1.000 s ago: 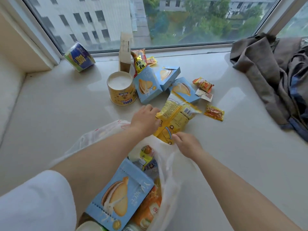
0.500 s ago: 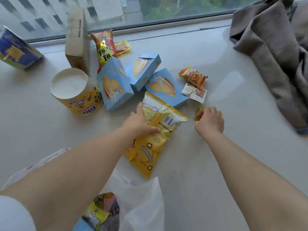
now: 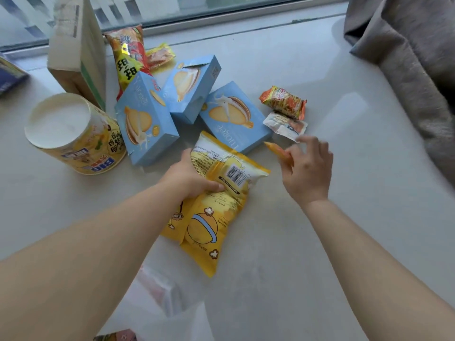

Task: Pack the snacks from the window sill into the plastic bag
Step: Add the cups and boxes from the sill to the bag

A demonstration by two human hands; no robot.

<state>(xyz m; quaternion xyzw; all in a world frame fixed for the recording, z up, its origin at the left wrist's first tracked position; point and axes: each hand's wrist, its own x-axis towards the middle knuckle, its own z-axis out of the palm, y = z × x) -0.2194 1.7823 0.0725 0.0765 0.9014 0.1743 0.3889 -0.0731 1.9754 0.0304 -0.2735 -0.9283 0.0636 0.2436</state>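
Left hand (image 3: 189, 178) grip around yellow snack bag (image 3: 216, 205); right hand (image 3: 307, 173) pinching orange packet (image 3: 277, 150).

Pale sill (image 3: 320, 242) below daylit window (image 3: 221, 3)

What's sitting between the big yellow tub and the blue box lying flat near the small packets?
In the head view, two more blue boxes stand between the yellow tub and the flat blue box.

Grey crumpled cloth (image 3: 406, 52) heaped at far right of the sill, upper corner of view. Window frame (image 3: 221, 14) runs along the back edge. Through the glass (image 3: 32, 18): pale building facade with dark windows, blurred.
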